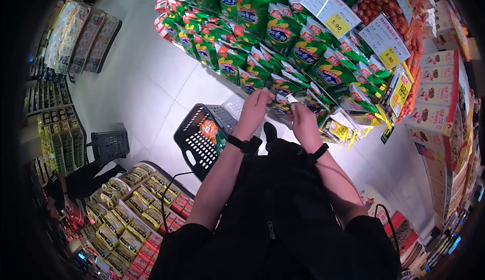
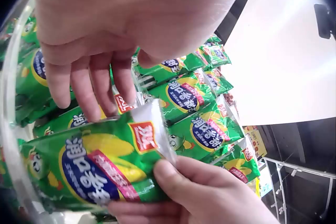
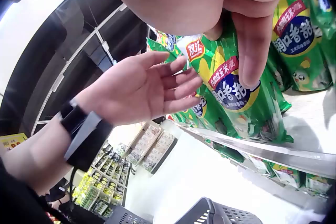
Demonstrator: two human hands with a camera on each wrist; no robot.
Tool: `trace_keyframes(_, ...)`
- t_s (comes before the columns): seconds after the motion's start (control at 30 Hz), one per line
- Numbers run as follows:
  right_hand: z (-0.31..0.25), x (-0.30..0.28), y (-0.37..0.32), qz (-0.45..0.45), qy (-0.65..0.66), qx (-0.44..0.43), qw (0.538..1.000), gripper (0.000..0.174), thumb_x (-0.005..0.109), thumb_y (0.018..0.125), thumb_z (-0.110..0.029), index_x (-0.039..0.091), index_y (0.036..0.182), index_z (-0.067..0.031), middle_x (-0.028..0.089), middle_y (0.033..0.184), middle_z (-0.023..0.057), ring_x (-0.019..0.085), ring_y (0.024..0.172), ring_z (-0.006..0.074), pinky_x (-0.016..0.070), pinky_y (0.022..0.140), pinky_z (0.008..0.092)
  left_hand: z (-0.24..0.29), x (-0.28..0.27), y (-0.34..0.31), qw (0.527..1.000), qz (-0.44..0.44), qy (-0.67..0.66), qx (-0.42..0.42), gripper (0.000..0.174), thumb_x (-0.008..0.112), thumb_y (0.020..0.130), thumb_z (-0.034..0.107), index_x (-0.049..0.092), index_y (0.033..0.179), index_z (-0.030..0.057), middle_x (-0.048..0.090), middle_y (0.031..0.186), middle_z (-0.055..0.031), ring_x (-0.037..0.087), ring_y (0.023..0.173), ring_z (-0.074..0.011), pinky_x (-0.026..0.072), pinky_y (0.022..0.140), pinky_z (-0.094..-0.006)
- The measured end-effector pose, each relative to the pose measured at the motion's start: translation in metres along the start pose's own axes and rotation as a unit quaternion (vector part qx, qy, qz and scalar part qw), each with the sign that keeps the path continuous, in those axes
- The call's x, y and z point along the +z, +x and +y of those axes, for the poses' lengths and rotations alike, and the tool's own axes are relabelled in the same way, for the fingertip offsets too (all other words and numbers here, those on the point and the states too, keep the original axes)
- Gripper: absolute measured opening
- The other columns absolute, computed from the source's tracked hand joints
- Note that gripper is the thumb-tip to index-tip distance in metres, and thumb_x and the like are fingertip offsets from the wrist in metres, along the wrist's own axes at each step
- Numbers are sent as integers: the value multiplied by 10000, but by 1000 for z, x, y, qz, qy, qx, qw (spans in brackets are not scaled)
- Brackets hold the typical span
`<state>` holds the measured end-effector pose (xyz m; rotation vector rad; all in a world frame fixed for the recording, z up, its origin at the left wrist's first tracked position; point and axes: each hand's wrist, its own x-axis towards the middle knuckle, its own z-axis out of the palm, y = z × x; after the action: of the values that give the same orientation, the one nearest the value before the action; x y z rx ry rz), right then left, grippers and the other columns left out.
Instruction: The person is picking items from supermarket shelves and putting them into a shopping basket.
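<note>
In the left wrist view my right hand point(image 2: 210, 187) grips a green packet of corn sausages point(image 2: 94, 163), thumb on its front near the silver end. My left hand point(image 2: 94, 71) is just above that packet, fingers extended and slightly bent. In the right wrist view the same packet point(image 3: 228, 90) stands tilted under my right fingers, and my left hand point(image 3: 142, 87) is beside it with palm and fingers spread. Seen from the head, my left hand point(image 1: 255, 110) and right hand point(image 1: 305, 126) are close together at the edge of the stacked green packets point(image 1: 283, 32).
A black shopping basket point(image 1: 188, 138) on the floor to my left holds an orange packet and something green. Another basket point(image 1: 110, 146) is farther left, near a person point(image 1: 68, 191). Price signs point(image 1: 331, 12) top the display. Boxed goods point(image 1: 429, 93) line the right; yellow packs point(image 1: 126, 219) fill a lower-left stand.
</note>
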<state>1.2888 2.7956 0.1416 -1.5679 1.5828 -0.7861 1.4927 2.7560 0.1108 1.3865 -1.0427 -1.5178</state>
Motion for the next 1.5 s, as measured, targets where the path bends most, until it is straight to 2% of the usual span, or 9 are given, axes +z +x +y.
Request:
trace_keyframes(0.1,1,16,27,8,16,-7,1000,206,547,1139,-136,639,1125,47,714,942,277,755,833,412,567,711,498,-7,1,-31,991,73,113,-5,428,581,1154,331,621,1377,-31,726,1280,-139,719,1048,-191,551,982,-333)
trace_keyframes(0.33,6,38,42,48,-5,-53,997,208,545,1144,-128,652,1149,50,709,941,244,759,766,364,581,688,454,-76,5,-30,995,-36,83,-51,560,656,1104,277,499,1545,-29,630,1480,-200,633,1336,-278,526,1097,-386)
trace_keyframes(0.5,12,42,45,38,18,-8,999,188,579,1121,-104,646,1227,35,714,1028,246,762,837,349,590,723,455,-89,0,-34,993,-46,108,-30,611,675,1088,241,453,1596,-15,571,1552,-212,634,1345,-300,535,1102,-394)
trace_keyframes(0.7,-43,-8,-8,67,-65,-85,992,332,616,1034,32,569,1362,12,606,1352,230,708,1071,391,595,864,444,-71,-33,-75,995,-46,74,-54,469,646,1073,154,567,1520,36,665,1455,-151,687,1223,-257,553,1046,-379)
trace_keyframes(0.83,-41,-68,-55,27,-268,-65,961,270,630,1008,4,660,1271,-46,697,1120,194,721,921,401,579,763,463,-83,-50,-93,994,-74,69,-31,403,608,1075,128,617,1467,35,713,1392,-118,687,1219,-225,530,1066,-357)
trace_keyframes(0.9,-41,-83,-61,8,-292,33,956,300,625,1022,-44,661,1319,-69,728,1072,197,731,914,414,581,769,489,-72,-42,-92,995,-85,54,-16,385,632,1075,136,630,1444,30,722,1373,-116,686,1204,-216,525,1063,-350)
trace_keyframes(1.03,6,-83,-49,-11,-306,23,952,349,612,1007,-45,654,1352,-73,747,1081,251,720,885,457,573,768,520,-66,-17,-62,991,-123,43,25,392,657,1075,158,627,1444,28,718,1374,-120,688,1173,-216,535,1040,-355)
trace_keyframes(1.3,6,-82,-60,45,-235,-43,970,247,630,949,21,765,1149,-32,756,952,244,742,907,424,579,819,497,-53,27,-39,984,-152,88,0,512,724,1044,226,567,1495,41,633,1450,-200,678,1150,-276,551,1029,-389)
trace_keyframes(1.5,-54,-81,-84,-4,-125,24,992,218,676,946,30,762,1140,-22,766,948,215,754,901,429,597,812,482,-37,52,-75,921,-189,285,186,730,849,916,238,526,1541,44,503,1575,-262,520,1446,-418,490,1165,-480)
